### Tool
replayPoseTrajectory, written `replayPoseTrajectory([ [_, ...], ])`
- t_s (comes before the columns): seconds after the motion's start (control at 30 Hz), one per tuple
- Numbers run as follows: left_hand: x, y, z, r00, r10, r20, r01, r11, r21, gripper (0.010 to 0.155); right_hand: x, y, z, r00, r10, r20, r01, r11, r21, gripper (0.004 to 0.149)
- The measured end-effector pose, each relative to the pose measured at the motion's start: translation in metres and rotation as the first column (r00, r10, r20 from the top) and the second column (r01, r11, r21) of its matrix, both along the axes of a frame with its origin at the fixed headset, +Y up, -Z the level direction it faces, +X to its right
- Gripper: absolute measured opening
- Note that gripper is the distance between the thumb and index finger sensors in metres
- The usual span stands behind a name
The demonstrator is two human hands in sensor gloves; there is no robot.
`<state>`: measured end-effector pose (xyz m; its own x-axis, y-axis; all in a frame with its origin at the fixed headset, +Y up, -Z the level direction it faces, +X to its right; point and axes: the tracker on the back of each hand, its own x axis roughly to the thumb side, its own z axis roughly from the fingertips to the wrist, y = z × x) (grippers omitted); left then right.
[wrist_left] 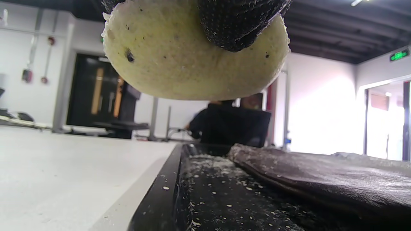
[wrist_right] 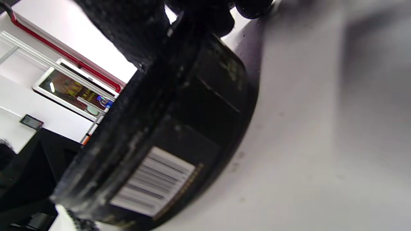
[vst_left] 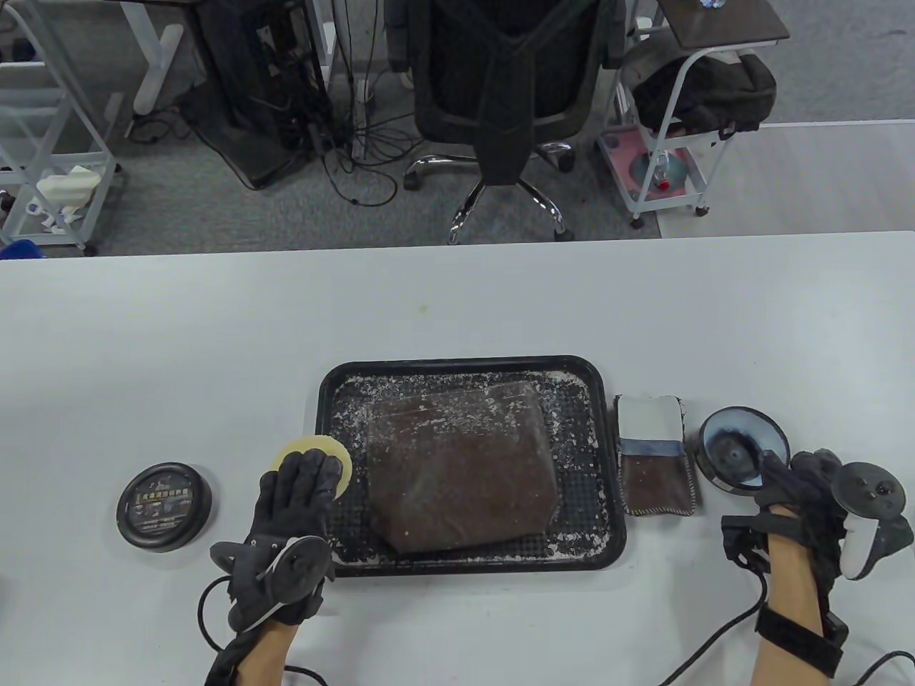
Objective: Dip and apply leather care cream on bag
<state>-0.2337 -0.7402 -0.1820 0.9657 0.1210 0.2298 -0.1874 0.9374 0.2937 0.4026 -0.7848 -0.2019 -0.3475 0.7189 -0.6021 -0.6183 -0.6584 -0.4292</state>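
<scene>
Sponge held over tray edge, cream jar steadied

Sponge (vst_left: 317,457), round and pale yellow, sits under the fingers of the left hand (vst_left: 289,529), whose grip is closed around it; the left wrist view shows a gloved fingertip (wrist_left: 239,24) pressed into its top while its underside hangs clear of the black tray (vst_left: 468,364). Just to the right of that grip lies the brown leather bag (vst_left: 461,475), flat in the tray and dusted with white flecks, as is the tray floor around it. To the left of the left hand, apart from it, the jar's black lid (vst_left: 164,506) rests on the white surface (vst_left: 457,300).

The right hand (vst_left: 808,493) has its fingers on the near rim of the open cream jar (vst_left: 740,450); the right wrist view is blurred, so how tightly the grip closes on the jar is hard to say, though the fingers appear to clasp its side. Left of that grip, between jar and tray, lies a folded cloth (vst_left: 654,457).
</scene>
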Motion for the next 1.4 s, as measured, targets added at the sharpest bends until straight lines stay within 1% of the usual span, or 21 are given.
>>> replayPoseTrajectory([
  [0.13,0.0,-0.001,-0.001,1.0,0.006,0.007,-0.006,1.0,-0.009,0.055,-0.001,-0.002,-0.003,0.999,0.022,0.027,-0.021,0.999,-0.029,0.062],
  [0.27,0.0,-0.002,-0.001,1.0,0.005,0.015,-0.005,1.0,-0.012,0.055,-0.001,-0.003,-0.003,0.999,0.029,0.045,-0.027,0.999,-0.041,0.052],
  [0.43,0.001,-0.003,-0.002,1.0,0.004,0.02,-0.003,1.0,-0.013,0.055,0.004,-0.001,0.0,0.998,-0.001,0.067,0.001,1.0,0.009,0.049],
  [0.57,0.002,-0.003,-0.001,1.0,0.004,0.024,-0.004,1.0,-0.008,0.055,0.006,0.006,0.005,0.996,-0.06,0.072,0.052,0.992,0.114,0.05],
  [0.63,0.004,-0.003,-0.001,1.0,0.005,0.029,-0.005,1.0,-0.002,0.055,0.005,0.013,0.008,0.996,-0.068,0.064,0.055,0.979,0.195,0.051],
  [0.73,0.006,-0.004,-0.001,0.999,0.005,0.038,-0.005,1.0,0.004,0.055,-0.003,0.022,0.007,0.998,-0.059,0.019,0.051,0.957,0.285,0.051],
  [0.87,0.012,-0.002,0.0,0.998,0.014,0.06,-0.016,1.0,0.026,0.055,-0.024,0.036,0.003,0.998,0.008,-0.061,0.018,0.913,0.407,0.053],
  [0.97,0.018,0.0,0.002,0.996,0.022,0.085,-0.027,0.998,0.052,0.056,-0.041,0.043,0.0,0.99,-0.007,-0.14,0.074,0.874,0.48,0.056],
  [1.0,0.022,0.001,0.003,0.995,0.025,0.098,-0.032,0.997,0.072,0.056,-0.05,0.045,-0.001,0.982,-0.043,-0.182,0.13,0.858,0.497,0.061],
  [1.07,0.029,0.004,0.005,0.991,0.037,0.128,-0.05,0.993,0.103,0.056,-0.066,0.047,-0.002,0.96,-0.091,-0.265,0.219,0.834,0.507,0.065],
  [1.13,0.037,0.008,0.008,0.985,0.056,0.166,-0.079,0.988,0.133,0.056,-0.087,0.049,-0.002,0.927,-0.144,-0.346,0.31,0.814,0.492,0.072],
  [1.17,0.04,0.009,0.009,0.982,0.062,0.181,-0.089,0.985,0.145,0.056,-0.095,0.049,-0.002,0.911,-0.17,-0.377,0.349,0.803,0.483,0.077],
  [1.23,0.048,0.011,0.013,0.974,0.07,0.215,-0.11,0.977,0.18,0.056,-0.118,0.046,0.0,0.869,-0.246,-0.43,0.446,0.767,0.461,0.086],
  [1.3,0.057,0.014,0.017,0.964,0.075,0.256,-0.133,0.967,0.216,0.056,-0.144,0.038,-0.001,0.799,-0.348,-0.49,0.568,0.703,0.428,0.089],
  [1.33,0.06,0.014,0.018,0.96,0.076,0.268,-0.14,0.964,0.227,0.056,-0.154,0.036,0.0,0.772,-0.378,-0.511,0.605,0.684,0.407,0.092],
  [1.37,0.063,0.015,0.02,0.956,0.077,0.283,-0.148,0.96,0.238,0.056,-0.167,0.032,0.0,0.744,-0.407,-0.529,0.635,0.677,0.373,0.093],
  [1.4,0.065,0.015,0.021,0.952,0.078,0.296,-0.154,0.958,0.243,0.056,-0.175,0.03,0.0,0.733,-0.413,-0.541,0.644,0.679,0.353,0.094],
])
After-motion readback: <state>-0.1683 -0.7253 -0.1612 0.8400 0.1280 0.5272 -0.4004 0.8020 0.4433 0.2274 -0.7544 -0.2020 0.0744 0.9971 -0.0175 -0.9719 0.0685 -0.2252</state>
